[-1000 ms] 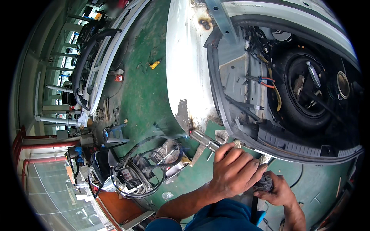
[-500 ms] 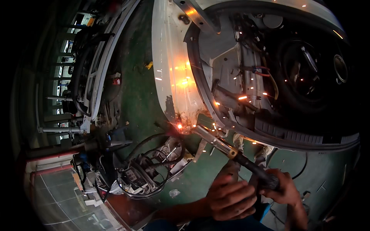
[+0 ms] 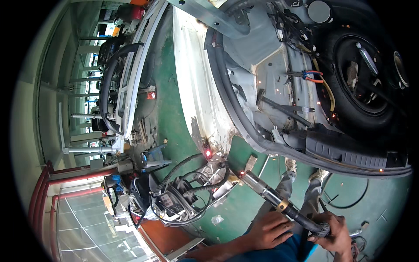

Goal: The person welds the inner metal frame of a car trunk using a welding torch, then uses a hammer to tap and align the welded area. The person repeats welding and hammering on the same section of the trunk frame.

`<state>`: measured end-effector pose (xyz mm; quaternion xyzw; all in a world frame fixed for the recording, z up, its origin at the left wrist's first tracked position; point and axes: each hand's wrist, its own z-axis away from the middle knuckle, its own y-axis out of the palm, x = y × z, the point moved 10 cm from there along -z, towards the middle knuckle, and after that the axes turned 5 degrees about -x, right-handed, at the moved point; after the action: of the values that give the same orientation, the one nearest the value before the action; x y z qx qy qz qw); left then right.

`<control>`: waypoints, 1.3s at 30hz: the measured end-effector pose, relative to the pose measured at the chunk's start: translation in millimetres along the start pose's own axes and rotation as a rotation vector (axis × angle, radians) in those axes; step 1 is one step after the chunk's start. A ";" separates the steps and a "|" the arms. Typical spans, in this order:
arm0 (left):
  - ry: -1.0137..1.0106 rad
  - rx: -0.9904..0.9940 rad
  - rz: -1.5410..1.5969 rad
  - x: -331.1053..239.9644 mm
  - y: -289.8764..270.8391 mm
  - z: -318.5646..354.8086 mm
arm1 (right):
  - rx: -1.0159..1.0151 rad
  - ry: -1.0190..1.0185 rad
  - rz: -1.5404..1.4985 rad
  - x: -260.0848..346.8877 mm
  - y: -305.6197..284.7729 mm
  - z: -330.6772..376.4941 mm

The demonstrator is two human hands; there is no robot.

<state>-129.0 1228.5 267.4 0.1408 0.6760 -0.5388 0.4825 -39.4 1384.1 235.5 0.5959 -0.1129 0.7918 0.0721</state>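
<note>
My right hand (image 3: 334, 231) is wrapped round the black handle end of a welding torch (image 3: 264, 188). The torch has a silver nozzle and a brass-coloured ring, and its tip glows red. It points up and left, apart from the white car body panel (image 3: 196, 87). A red-hot spot (image 3: 208, 153) glows at that panel's lower corner, where the paint is burnt off. Close to the torch's left side, my left hand (image 3: 270, 230) has its fingers loosely curled, with nothing visible in them.
Inside the open car trunk lie a hammer (image 3: 283, 109), orange-and-blue pliers (image 3: 312, 76) and a spare wheel (image 3: 366, 83). A metal bar (image 3: 214, 17) crosses at the top. A machine with cables (image 3: 170, 203) stands on the green floor at lower left. Another car frame (image 3: 131, 83) is behind it.
The bright welding light and most flying sparks are gone, and the scene looks brighter. The torch tip has moved down and away from the panel's corner. My left hand has shifted slightly.
</note>
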 end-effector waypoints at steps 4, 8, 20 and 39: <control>0.032 -0.008 0.008 -8.7 -7.5 -13.5 | -0.023 -0.008 -0.009 -8.3 -0.9 -2.1; 0.068 -0.067 0.042 -22.0 -20.1 -23.6 | -0.007 0.014 -0.034 -14.9 2.1 -1.0; 0.352 -0.368 -0.183 -75.5 -77.6 -49.8 | 0.003 0.020 0.062 -0.1 12.2 -5.1; 0.323 -0.466 -0.335 -67.0 -115.4 -128.6 | 0.114 0.074 0.026 31.8 9.4 -53.1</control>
<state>-242.2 1317.9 383.8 -0.0027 0.8626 -0.4123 0.2931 -99.8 1388.4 251.1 0.5678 -0.0727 0.8194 0.0320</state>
